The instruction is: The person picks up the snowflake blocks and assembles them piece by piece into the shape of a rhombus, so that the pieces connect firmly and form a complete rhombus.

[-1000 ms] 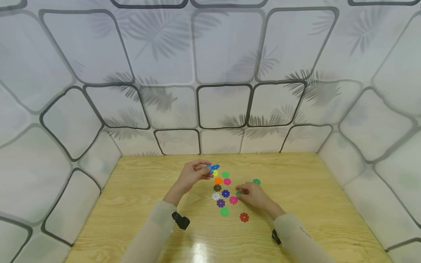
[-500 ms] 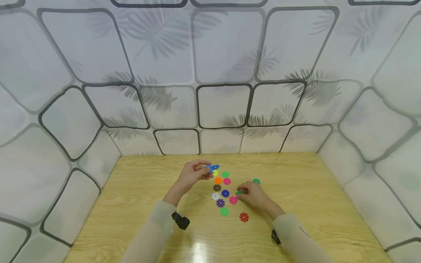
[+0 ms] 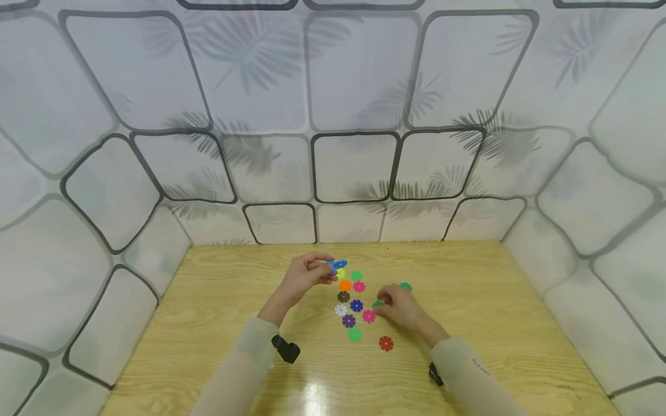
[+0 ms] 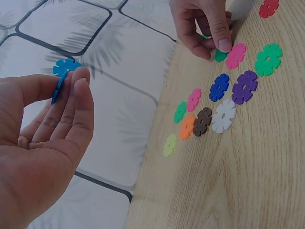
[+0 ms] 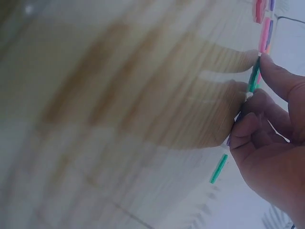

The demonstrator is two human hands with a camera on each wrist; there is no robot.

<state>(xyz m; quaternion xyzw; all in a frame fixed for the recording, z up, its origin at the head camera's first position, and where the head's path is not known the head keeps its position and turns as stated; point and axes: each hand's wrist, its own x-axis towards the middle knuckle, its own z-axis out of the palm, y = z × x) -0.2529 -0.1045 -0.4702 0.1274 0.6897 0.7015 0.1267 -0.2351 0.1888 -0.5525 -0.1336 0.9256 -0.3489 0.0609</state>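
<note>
My left hand [image 3: 308, 273] pinches two joined blue snowflake discs [image 4: 66, 67] above the far side of the table, one set crosswise in the other. My right hand [image 3: 400, 307] is low on the table at a green snowflake disc [image 3: 377, 304]. Its thumb and curled fingers are at that disc's edges in the right wrist view, where the disc [image 5: 254, 76] shows edge-on. Just left of it lies a pink disc [image 3: 369, 316]. Close by are a dark blue disc [image 4: 219, 87], a purple disc [image 4: 244, 87] and a white disc [image 4: 224, 116].
Flat on the wooden table [image 3: 218, 323] lie more discs: yellow [image 4: 169, 145], orange [image 3: 346, 285], brown [image 3: 343, 296], light green [image 3: 355, 334] and red [image 3: 386, 343]. Another green disc [image 3: 406, 286] sits beyond the right hand. A patterned wall covering [image 3: 354, 167] encloses the back and sides.
The right index finger has drawn back slightly to the right, while the thumb stays at the green disc. My left hand and the blue discs have not visibly moved.
</note>
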